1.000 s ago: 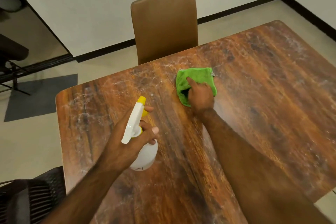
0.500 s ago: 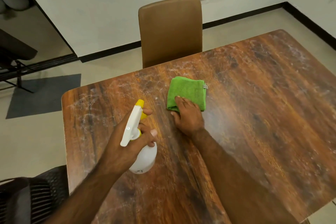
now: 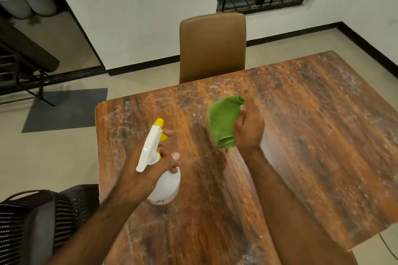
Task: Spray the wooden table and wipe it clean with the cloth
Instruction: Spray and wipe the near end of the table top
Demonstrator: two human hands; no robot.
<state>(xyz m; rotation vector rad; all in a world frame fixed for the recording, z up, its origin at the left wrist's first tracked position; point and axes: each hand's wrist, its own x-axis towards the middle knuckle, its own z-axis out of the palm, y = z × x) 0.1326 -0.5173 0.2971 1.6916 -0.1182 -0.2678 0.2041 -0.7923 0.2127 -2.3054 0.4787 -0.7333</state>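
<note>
The wooden table (image 3: pixel 312 135) fills the middle and right of the view, its top streaked with pale marks. My left hand (image 3: pixel 148 168) grips a white spray bottle (image 3: pixel 165 185) with a yellow nozzle, held above the table's left part, nozzle pointing away from me. My right hand (image 3: pixel 248 129) holds a folded green cloth (image 3: pixel 224 120), lifted off the tabletop and hanging from my fingers near the table's centre.
A brown chair (image 3: pixel 212 47) stands at the far side of the table. A dark wicker chair (image 3: pixel 32 221) sits at the near left. A grey mat (image 3: pixel 64 109) lies on the floor at left, beside a dark metal rack (image 3: pixel 25 71).
My right hand slid the cloth left and toward me across the table, then gathered it and lifted it off the surface. The left hand kept the spray bottle in about the same place.
</note>
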